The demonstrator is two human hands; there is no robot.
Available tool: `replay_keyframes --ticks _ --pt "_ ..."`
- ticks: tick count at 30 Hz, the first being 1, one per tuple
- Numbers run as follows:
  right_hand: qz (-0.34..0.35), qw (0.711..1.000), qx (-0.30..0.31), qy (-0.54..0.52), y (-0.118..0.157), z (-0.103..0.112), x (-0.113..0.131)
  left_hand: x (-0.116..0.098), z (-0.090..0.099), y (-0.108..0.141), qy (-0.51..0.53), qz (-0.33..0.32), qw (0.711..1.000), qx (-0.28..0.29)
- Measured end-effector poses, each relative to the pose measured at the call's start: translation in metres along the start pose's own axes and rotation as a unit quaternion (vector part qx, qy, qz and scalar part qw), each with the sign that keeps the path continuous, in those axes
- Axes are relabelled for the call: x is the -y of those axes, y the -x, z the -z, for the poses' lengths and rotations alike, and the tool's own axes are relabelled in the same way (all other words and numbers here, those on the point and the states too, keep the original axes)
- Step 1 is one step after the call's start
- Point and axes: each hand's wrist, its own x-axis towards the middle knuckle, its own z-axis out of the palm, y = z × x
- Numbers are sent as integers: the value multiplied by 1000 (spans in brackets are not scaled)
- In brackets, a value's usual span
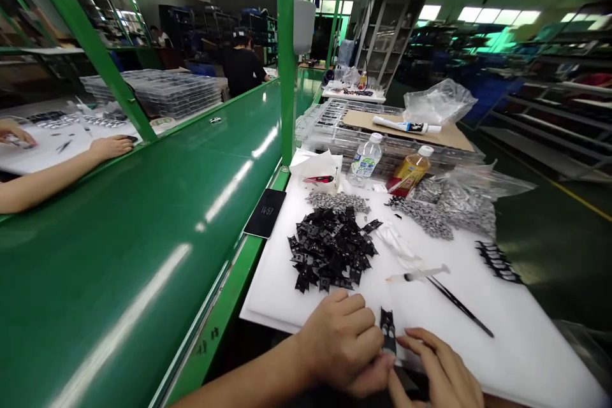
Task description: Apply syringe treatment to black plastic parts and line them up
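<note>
A small black plastic part [388, 325] with two light round pieces in it lies near the table's front edge, between my hands. My left hand [347, 338] has its fingers curled and closes on the part's left side and near end with the thumb. My right hand [442, 366] is at the right, its fingers stretched and apart; the forefinger is beside the part and the thumb is by its near end. Beyond my left hand is a heap of black plastic parts [329, 248]. A syringe [418, 274] and black tweezers [461, 307] lie ahead of my right hand.
Grey small pieces [337, 202], a water bottle [366, 159], a tea bottle [411, 171] and a filled bag [468, 204] stand farther back. A row of black parts [500, 261] lies right. A phone [265, 212] borders the green conveyor [191, 204]; a co-worker's arm [62, 169] rests across it.
</note>
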Motion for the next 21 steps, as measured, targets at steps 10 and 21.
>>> replay_keyframes --ticks 10,21 --pt "-173 982 38 -60 -26 22 32 3 14 -11 91 62 994 0" --pt "-172 983 4 -69 -32 34 31 5 8 -14 82 128 984 95"
